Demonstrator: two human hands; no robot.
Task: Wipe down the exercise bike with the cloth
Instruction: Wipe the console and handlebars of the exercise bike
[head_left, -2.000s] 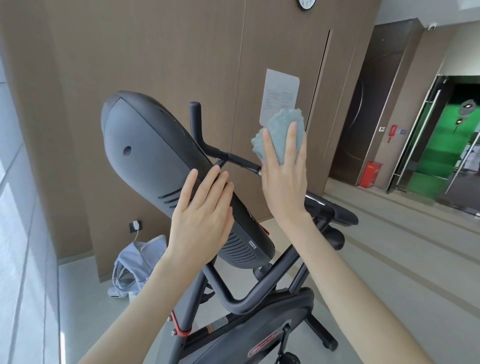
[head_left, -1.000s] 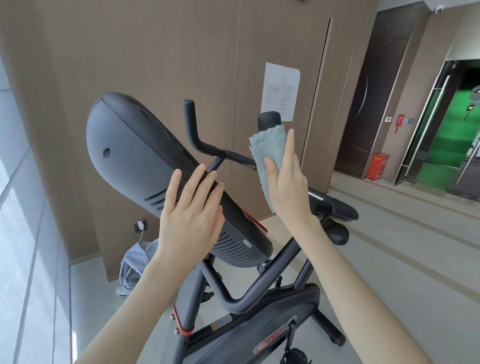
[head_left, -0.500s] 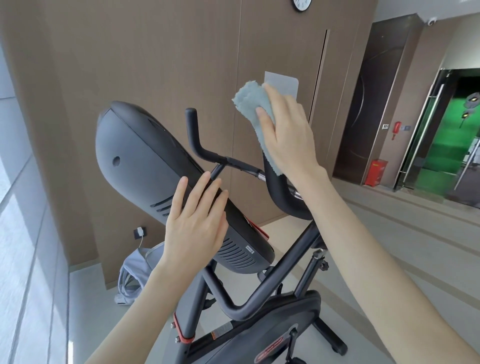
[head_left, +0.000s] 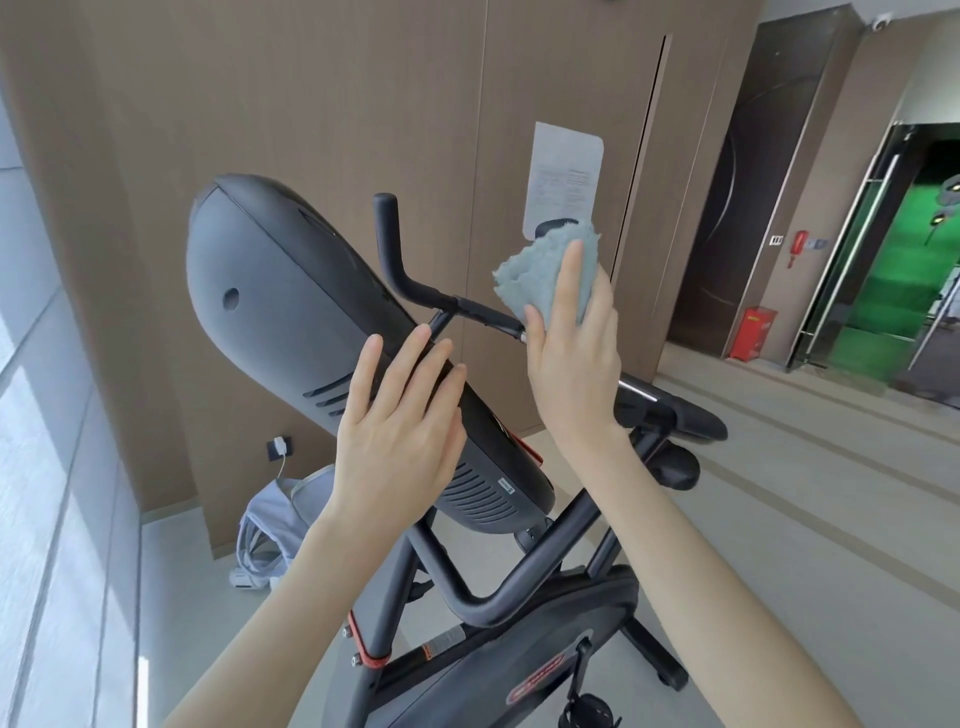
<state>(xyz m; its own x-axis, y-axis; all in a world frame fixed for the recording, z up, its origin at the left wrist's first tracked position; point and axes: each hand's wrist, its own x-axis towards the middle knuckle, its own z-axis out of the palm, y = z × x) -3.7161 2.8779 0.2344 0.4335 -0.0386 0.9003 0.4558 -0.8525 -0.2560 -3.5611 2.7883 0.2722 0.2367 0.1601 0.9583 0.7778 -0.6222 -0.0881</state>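
A black exercise bike (head_left: 509, 592) fills the middle of the head view. Its long dark console housing (head_left: 291, 312) tilts from upper left down to the right. My left hand (head_left: 400, 431) lies flat on the housing's lower part with fingers spread, holding nothing. My right hand (head_left: 571, 364) presses a light blue cloth (head_left: 540, 275) around the right handlebar grip, whose black tip shows just above the cloth. The left handlebar grip (head_left: 387, 234) stands upright and bare beside the housing. The seat (head_left: 675, 415) shows behind my right wrist.
A brown panelled wall with a paper notice (head_left: 563, 176) stands close behind the bike. A grey backpack (head_left: 275, 525) lies on the floor by a wall socket with a plugged-in charger. A dark door, a red box (head_left: 753, 332) and glass doors are at the right.
My right hand has come down with the cloth from the top of the right grip to its lower part. My left hand has stayed flat on the housing.
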